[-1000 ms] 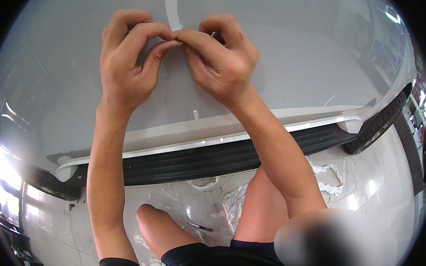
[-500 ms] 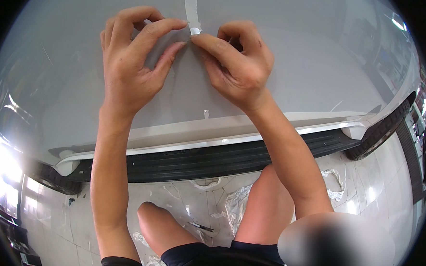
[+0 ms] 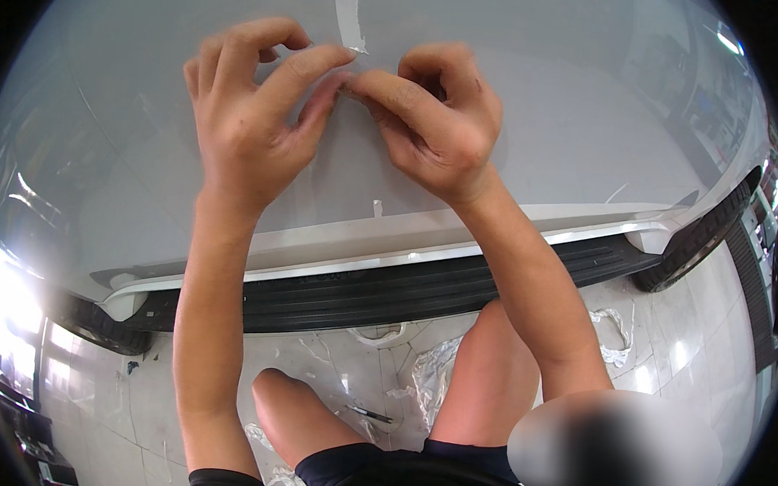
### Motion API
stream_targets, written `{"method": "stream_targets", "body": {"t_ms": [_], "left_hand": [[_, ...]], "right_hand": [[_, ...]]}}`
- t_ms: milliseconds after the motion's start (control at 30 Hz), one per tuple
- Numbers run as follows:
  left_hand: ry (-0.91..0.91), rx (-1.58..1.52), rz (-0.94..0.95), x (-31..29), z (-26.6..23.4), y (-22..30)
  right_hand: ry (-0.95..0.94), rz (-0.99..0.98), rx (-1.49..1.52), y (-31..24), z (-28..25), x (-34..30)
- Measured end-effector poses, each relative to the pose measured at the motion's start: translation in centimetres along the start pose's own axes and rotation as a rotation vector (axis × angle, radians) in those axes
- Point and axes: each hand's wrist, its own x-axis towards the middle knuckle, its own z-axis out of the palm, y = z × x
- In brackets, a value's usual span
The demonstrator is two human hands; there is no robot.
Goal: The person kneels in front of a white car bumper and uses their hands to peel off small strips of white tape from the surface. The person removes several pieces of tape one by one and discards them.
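Nearest you, at 6 o'clock, your bare legs (image 3: 487, 389) are bent, as if you sit low, which probably brings the work to arm's reach. Between them a slim dark tool (image 3: 368, 413) lies on the pale tiled floor (image 3: 156, 407), close enough to pick up, and crumpled whitish film (image 3: 433, 373) lies at 5 o'clock, partly hidden by your right thigh. Beyond, the black running board (image 3: 368, 299) crosses under your forearms.

Your right hand (image 3: 448, 132), at 1 o'clock, has its index finger and thumb brought close together; whether anything is pinched there, I cannot tell. Your left hand (image 3: 250, 126), at 10 o'clock, keeps index finger and thumb spread in a C, the thumb tip at the right fingertips, perhaps so the 2 hands steady each other. The left index tip is at the near end of the white strip (image 3: 348, 12), which lies on the grey body panel (image 3: 554, 120) just short of 12 o'clock, lengthwise away from you, so that this end seems easiest to reach
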Motion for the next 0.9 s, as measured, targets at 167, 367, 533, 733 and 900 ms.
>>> {"method": "stream_targets", "body": {"t_ms": [167, 367, 533, 733, 900], "left_hand": [[0.094, -0.029, -0.018, -0.2, 1.0, 0.4], [0.164, -0.143, -0.067, 0.3, 2.0, -0.2], [0.124, -0.138, -0.005, 1.4, 1.8, -0.7], [0.077, -0.075, 0.028, 1.9, 1.7, -0.6], [0.034, 0.022, 0.087, 2.3, 1.5, -0.4]], "right_hand": [[0.059, 0.027, 0.033, 0.1, 0.3, -0.2], [0.117, 0.026, 0.036, 0.4, 0.5, -0.2], [0.141, 0.016, 0.032, 0.5, 0.5, -0.1], [0.152, -0.015, 0.015, 0.7, 0.6, -0.1], [0.149, 0.018, 0.030, 0.5, 0.5, -0.1]]}}
